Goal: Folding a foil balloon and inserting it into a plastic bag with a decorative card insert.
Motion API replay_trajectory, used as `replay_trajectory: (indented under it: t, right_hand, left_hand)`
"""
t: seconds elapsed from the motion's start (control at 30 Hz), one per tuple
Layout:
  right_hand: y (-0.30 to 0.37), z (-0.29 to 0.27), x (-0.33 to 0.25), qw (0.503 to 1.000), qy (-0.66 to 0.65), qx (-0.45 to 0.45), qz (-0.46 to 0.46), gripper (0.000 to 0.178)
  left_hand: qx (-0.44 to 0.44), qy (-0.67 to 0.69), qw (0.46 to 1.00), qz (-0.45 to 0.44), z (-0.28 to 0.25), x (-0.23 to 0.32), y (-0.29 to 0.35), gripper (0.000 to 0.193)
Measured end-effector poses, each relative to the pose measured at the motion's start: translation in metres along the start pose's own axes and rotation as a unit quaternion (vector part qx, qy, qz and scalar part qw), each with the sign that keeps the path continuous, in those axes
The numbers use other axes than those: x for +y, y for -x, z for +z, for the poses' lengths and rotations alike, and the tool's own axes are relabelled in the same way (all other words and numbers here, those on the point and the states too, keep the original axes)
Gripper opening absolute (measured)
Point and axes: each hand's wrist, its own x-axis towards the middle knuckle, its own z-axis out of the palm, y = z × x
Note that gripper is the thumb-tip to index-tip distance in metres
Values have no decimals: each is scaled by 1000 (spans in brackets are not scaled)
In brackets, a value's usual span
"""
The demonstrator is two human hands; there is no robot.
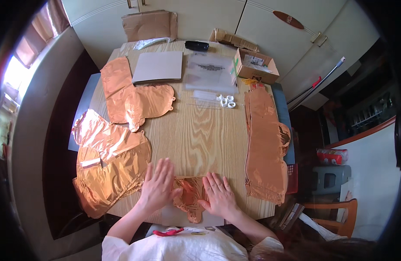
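Near the table's front edge lies a folded copper-coloured foil balloon (189, 198), with a tab pointing toward me. My left hand (159, 185) is flat along its left side, fingers stretched out and thumb at its edge. On the other side my right hand (220, 198) is also flat, its fingers apart and its thumb touching the foil. Part of a pale sheet (172, 217) shows under the balloon. More flat copper foil balloons (115, 161) overlap to the left, with another foil balloon (115, 91) behind them. At the right edge is a stack of long folded foil balloons (265, 148).
Toward the back are a pale grey stack of sheets (158, 66), clear plastic bags (209, 76), a black case (196, 45) and an open cardboard box (265, 75). White ribbon rolls (227, 102) lie beside clear straws (204, 98). A wooden chair (346, 217) stands at right.
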Motion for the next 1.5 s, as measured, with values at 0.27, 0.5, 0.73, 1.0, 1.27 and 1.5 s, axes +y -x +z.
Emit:
replay_trajectory:
  t: [0.27, 0.5, 0.73, 1.0, 1.27, 1.5]
  right_hand:
    - [1, 2, -2, 999, 36, -9, -6, 84]
    - [9, -5, 2, 1000, 24, 14, -3, 87]
    - [18, -18, 11, 998, 60, 17, -25, 84]
    - [18, -16, -29, 996, -30, 35, -75, 76]
    - [11, -2, -29, 984, -91, 146, -39, 41]
    - [-6, -14, -30, 968, -4, 227, -104, 10]
  left_hand:
    - [13, 104, 973, 206, 25, 32, -32, 69]
    - [-8, 37, 976, 216, 33, 20, -29, 67]
    - [-7, 46, 976, 210, 31, 21, -28, 65]
    - [6, 44, 977, 209, 35, 23, -29, 62]
    - [-19, 80, 974, 210, 30, 19, -29, 60]
    - [-39, 137, 969, 202, 37, 14, -33, 58]
